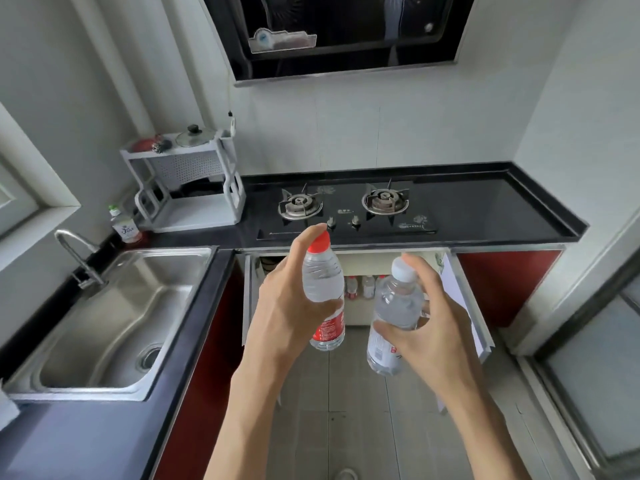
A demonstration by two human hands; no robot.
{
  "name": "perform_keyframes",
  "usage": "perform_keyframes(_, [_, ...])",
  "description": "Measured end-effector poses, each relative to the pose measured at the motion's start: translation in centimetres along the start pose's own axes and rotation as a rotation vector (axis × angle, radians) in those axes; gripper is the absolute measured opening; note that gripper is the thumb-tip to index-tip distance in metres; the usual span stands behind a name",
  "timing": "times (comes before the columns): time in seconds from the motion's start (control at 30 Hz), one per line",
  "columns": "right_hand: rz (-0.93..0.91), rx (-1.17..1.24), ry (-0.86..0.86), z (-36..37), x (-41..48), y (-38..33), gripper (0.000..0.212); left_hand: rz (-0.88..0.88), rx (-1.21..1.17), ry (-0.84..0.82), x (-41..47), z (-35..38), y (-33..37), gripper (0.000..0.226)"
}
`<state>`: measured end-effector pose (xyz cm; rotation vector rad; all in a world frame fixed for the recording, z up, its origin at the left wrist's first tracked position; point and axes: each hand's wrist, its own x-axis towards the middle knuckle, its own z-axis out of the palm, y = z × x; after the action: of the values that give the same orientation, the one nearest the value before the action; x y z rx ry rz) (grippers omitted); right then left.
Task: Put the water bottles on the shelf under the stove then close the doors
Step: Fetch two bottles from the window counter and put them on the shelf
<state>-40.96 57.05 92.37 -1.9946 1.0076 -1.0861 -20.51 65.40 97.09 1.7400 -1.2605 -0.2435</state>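
Note:
My left hand [287, 306] grips a clear water bottle with a red cap and red label [322, 282], held upright in front of the stove [346, 209]. My right hand [433, 327] grips a second clear bottle with a white cap [394, 306], tilted slightly. Behind both bottles the cabinet under the stove stands open, its left door [247, 292] and right door [467, 299] swung out toward me. Several small bottles [363, 285] stand on the shelf inside, partly hidden by the bottles I hold.
A steel sink [114, 317] with a tap is set in the dark counter at the left. A white dish rack [187, 181] and a soap bottle [126, 228] stand in the back left corner. Red cabinet fronts [505, 282] flank the opening. A range hood [346, 36] hangs overhead.

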Motion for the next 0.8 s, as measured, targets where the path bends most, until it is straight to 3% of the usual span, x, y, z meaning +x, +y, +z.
perform_keyframes(0.37, [0.022, 0.005, -0.029, 5.8, 11.4, 2.1, 0.106, 0.030, 0.016, -0.038, 12.6, -0.2, -4.5, 0.112])
perform_keyframes(0.8, [0.105, -0.081, -0.082, 12.2, 20.2, 7.2, 0.104, -0.059, 0.041, -0.106, 20.9, 2.8, -12.7, 0.107])
